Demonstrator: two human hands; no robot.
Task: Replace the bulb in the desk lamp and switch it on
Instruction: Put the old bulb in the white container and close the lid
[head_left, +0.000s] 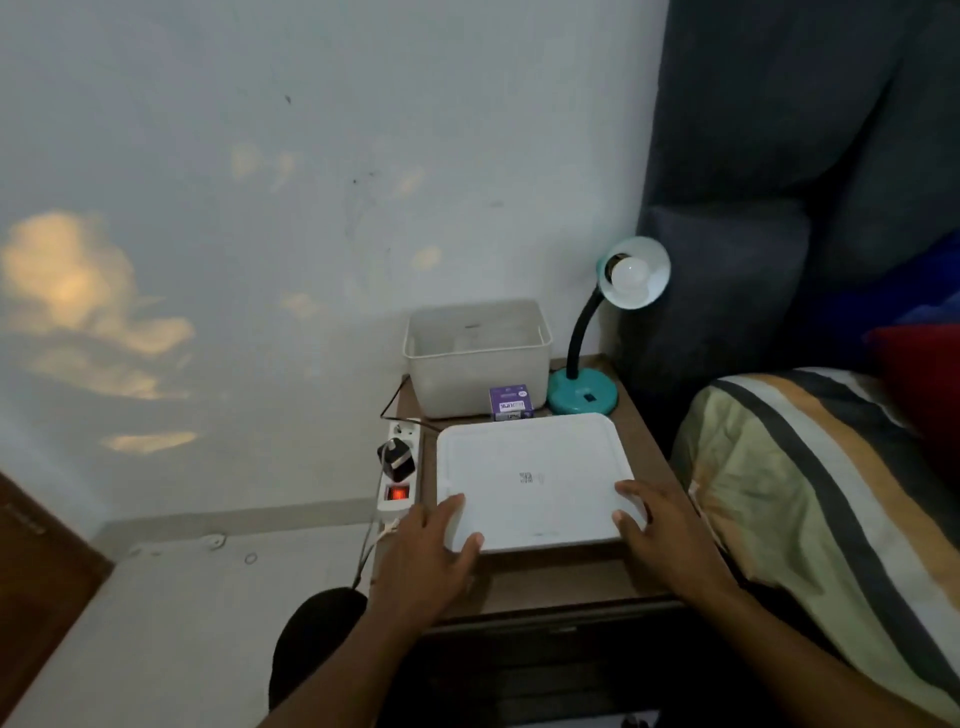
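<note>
A teal desk lamp (583, 393) stands at the back right of a brown bedside table (550, 577). Its gooseneck lifts the shade (641, 275), which faces me with a white bulb (628, 271) in it, unlit. A small purple bulb box (511, 402) lies beside the lamp's base. A white square lid (535, 480) lies flat in the table's middle. My left hand (434, 551) grips its front left corner. My right hand (657, 530) holds its front right corner.
An open white plastic bin (478, 364) stands at the back of the table. A white power strip (399, 467) with a glowing red switch and a black plug lies along the table's left edge. A bed with a striped blanket (810, 483) borders the right.
</note>
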